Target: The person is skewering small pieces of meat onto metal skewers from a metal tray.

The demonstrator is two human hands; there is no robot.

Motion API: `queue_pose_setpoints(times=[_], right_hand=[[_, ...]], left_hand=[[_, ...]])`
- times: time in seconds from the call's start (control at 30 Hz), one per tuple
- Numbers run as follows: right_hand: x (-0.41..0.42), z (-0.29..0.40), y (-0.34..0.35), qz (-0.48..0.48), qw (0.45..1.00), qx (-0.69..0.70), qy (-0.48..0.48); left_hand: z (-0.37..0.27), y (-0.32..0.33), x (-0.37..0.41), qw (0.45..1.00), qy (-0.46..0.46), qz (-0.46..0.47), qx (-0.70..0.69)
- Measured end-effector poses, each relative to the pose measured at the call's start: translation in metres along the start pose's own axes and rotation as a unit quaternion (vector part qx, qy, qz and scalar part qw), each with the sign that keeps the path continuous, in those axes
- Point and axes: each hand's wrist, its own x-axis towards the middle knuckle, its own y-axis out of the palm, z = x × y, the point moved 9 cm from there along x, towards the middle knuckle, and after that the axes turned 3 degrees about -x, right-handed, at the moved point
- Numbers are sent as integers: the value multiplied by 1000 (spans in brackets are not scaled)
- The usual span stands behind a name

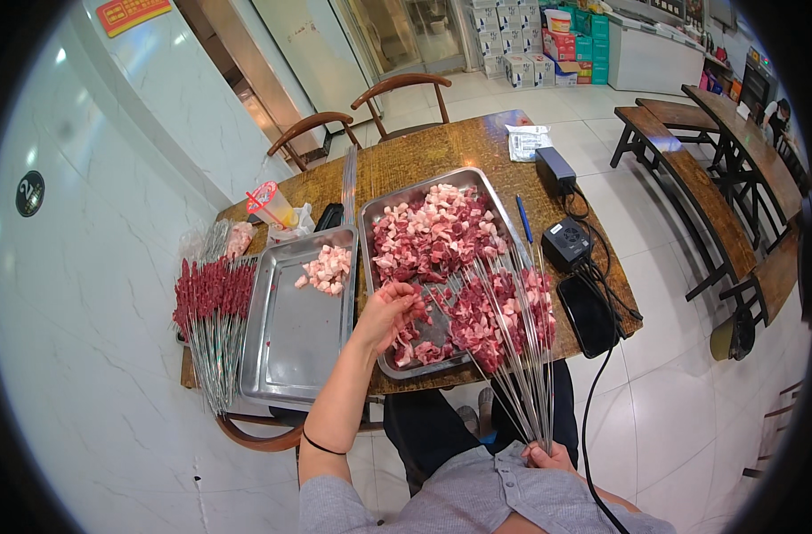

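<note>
My right hand (550, 457), low in front of my shirt, grips a fanned bundle of long metal skewers (523, 394) by their lower ends. Chunks of raw red and pale meat (483, 320) are threaded on their upper parts, which rest over the right side of a steel tray (371, 267). Loose red meat and white fat cubes (439, 230) are heaped in that tray's far half. Above its near left part, my left hand (391, 317) pinches a small piece of red meat (419, 304) at the fingertips. Some pieces (433, 352) lie below it in the tray.
Left of it, a second steel tray (292, 347) holds fat cubes (327, 269). Loaded skewers (212, 300) are stacked at the table's left end. Bare skewers (349, 183), a drink cup (271, 203), a blue pen (524, 219), black box devices (566, 243), cables and a phone (586, 317) lie around.
</note>
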Motion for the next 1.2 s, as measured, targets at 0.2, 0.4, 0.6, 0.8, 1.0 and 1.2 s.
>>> queue_pose_setpoints(times=[0.2,0.4,0.6,0.8,1.0,1.2], right_hand=[[0,-3,-2,-10,1000,1,13],[0,-1,-2,-10,1000,-2,11],[1,-1,-4,-16,999,-41,18],[-3,-2,-5,-42,995,-72,56],[-2,2,-5,-33,994,-93,36],[-1,-2,-7,-39,995,-87,27]], left_hand=[[11,-1,-1,997,-17,-10,70],[15,-5,1,999,-13,-28,37],[16,9,-13,997,-36,-62,-32],[-2,19,-17,974,104,-67,-190],[-1,20,-21,961,82,-67,-256],[4,25,-29,961,82,-75,-253]])
